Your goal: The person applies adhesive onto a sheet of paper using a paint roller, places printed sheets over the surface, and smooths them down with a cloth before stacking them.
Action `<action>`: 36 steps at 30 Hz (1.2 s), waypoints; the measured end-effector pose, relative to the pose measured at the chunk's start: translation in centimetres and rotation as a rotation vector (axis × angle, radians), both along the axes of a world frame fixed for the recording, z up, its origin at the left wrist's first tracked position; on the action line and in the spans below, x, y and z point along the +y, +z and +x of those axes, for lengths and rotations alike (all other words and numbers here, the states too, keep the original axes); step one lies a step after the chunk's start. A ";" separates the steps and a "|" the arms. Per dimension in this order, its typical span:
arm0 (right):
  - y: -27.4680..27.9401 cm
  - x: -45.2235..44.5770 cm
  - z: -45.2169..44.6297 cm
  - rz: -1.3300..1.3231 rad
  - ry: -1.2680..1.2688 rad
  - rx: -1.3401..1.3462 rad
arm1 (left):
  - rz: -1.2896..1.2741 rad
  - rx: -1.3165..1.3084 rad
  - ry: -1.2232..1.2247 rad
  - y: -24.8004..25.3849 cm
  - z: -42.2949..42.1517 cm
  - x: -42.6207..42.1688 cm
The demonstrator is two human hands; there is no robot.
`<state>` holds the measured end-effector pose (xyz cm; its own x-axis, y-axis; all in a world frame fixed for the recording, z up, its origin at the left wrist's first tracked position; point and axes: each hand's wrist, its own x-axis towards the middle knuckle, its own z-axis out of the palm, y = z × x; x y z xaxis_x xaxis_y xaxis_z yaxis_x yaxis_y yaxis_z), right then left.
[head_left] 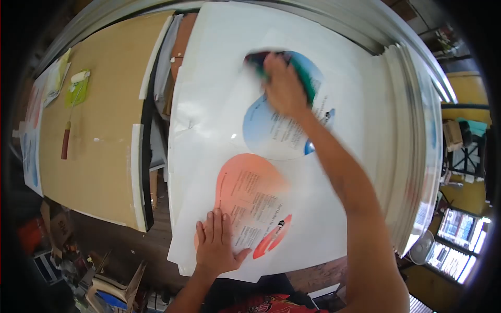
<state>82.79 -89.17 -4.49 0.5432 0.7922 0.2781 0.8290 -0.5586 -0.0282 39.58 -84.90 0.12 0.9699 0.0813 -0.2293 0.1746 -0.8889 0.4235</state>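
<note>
My left hand [218, 242] lies flat with its fingers spread, near the lower edge of a large white sheet [209, 94]. Beneath and beside it is an orange printed shape [240, 177] with dark text and a red patch. My right hand [286, 91] is closed on a dark and green cloth [303, 78], smeared by motion. The cloth is over the upper part of a blue printed shape [258, 125], which also carries text. Part of that blue shape is hidden by the cloth, my hand and my forearm.
To the left stands a tan board-topped table [104, 135], across a narrow gap. A paint roller [67, 141] with a red handle rests there on a green tray [73, 96]. Pale stacked sheets or rails [396, 146] border the right side. A fan [420, 247] stands at lower right.
</note>
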 end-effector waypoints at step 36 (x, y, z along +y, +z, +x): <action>1.2 -1.2 -0.3 -0.191 0.113 0.220 | -0.007 0.112 -0.012 -0.8 -0.1 0.3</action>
